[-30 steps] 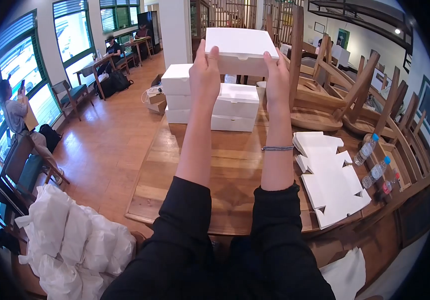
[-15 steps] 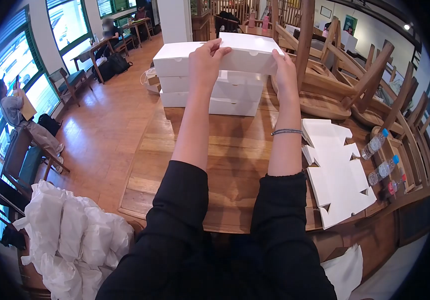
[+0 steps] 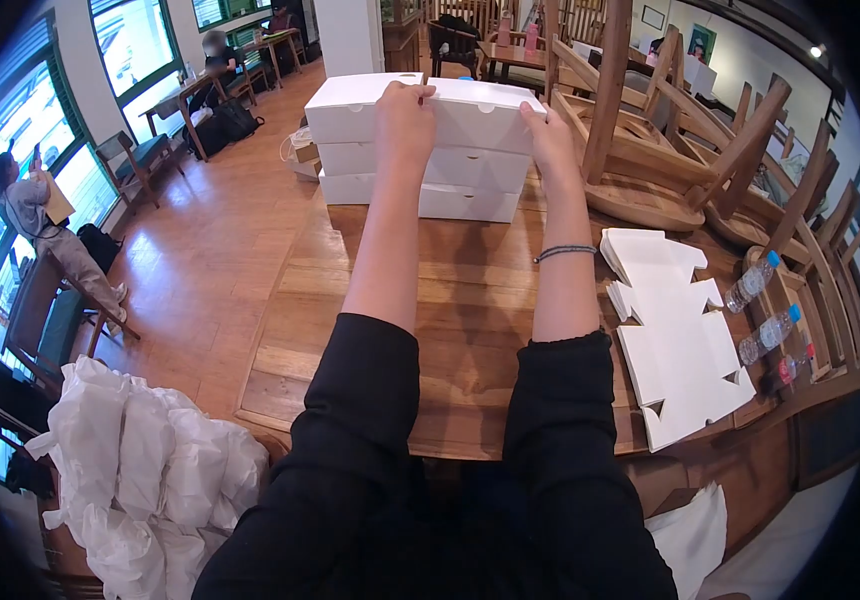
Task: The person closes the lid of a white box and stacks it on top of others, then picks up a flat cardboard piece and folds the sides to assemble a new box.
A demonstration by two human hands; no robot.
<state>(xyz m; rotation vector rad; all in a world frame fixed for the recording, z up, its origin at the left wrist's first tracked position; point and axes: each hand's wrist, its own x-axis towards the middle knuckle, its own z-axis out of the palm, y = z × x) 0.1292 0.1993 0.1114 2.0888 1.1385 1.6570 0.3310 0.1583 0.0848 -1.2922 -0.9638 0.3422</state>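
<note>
My left hand (image 3: 406,122) holds the left end of a white cardboard box (image 3: 478,118), with its fingertips over the top edge. At the box's right end is my right hand (image 3: 552,142), its fingers gripping the corner. This box rests on top of other white boxes (image 3: 478,166) on the wooden table (image 3: 350,300). Directly beside it on the left stands a second stack, whose top white box (image 3: 340,122) is level with it. My left wrist hides part of the join between the stacks.
Flat white cardboard blanks (image 3: 685,340) lie stacked at the table's right. Several plastic bottles (image 3: 750,283) stand beyond them, near upturned wooden chairs (image 3: 650,190). White plastic-wrapped bundles (image 3: 150,460) sit at lower left. A person (image 3: 45,220) stands by the windows.
Both hands have moved the top box slightly left and down, so it now sits squarely on its stack, close against the neighbouring box. The view has shifted a little.
</note>
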